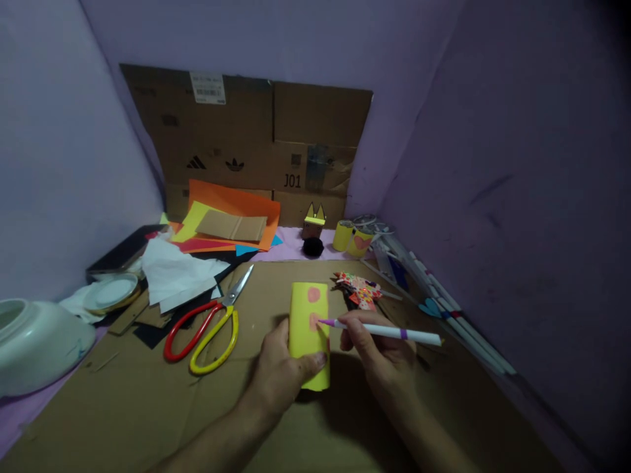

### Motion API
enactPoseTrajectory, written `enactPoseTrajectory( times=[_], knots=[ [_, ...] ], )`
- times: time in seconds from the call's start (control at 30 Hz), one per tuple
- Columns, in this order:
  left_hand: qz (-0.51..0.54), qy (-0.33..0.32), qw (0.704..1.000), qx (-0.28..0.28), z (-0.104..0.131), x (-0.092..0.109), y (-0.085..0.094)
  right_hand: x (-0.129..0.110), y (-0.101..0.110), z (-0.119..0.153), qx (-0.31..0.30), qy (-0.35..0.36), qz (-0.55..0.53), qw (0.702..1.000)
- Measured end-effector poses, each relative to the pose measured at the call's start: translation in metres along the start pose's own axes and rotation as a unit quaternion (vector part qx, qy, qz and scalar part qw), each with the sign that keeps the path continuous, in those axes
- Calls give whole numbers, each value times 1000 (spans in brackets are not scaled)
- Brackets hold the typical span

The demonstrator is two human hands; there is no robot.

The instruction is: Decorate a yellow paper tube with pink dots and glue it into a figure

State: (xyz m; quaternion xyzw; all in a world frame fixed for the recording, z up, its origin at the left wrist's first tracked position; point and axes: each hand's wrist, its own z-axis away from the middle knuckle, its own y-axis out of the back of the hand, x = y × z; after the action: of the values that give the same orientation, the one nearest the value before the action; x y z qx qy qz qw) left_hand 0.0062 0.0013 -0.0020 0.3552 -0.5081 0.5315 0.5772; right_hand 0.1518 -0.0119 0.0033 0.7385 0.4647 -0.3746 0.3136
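My left hand [280, 368] grips a yellow paper-covered roll [308, 341] near its lower end, thumb across the front. Pinkish-orange rounded spots mark its face, one near the top and one around the middle. In my right hand [377, 351] is a white marker pen [394, 330] with a purple tip and a purple band, held like a writing tool. Its tip meets the middle spot, or hovers just over it; I cannot tell which. To the left lie scissors [229, 309] with one red and one yellow handle, blades apart and pointing away.
Cardboard [148, 420] covers the work surface. White paper scraps [172, 272], orange paper [234, 197] and a whitish ceramic pot [44, 348] lie left. Yellow cylinders [359, 243] and a black fuzzy ball [313, 247] sit at the back. Several white markers [463, 322] line the right wall.
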Motion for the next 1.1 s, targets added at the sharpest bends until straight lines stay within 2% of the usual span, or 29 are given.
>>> enactPoseTrajectory(
  times=[0.1, 0.57, 0.83, 1.1],
  knots=[
    [3, -3, 1000, 3, 1, 1, -2, -2, -1, 0, 17, 1, -11, 1000],
    [-54, -10, 998, 7, 0, -2, -1, 4, 0, 4, -11, -3, -21, 1000],
    [-53, 0, 999, 2, 1, 1, -3, 6, -4, 3, -3, 16, -49, 999],
    [-62, 3, 998, 12, 1, 4, -3, 3, -1, 3, -32, 26, -8, 999]
  ],
)
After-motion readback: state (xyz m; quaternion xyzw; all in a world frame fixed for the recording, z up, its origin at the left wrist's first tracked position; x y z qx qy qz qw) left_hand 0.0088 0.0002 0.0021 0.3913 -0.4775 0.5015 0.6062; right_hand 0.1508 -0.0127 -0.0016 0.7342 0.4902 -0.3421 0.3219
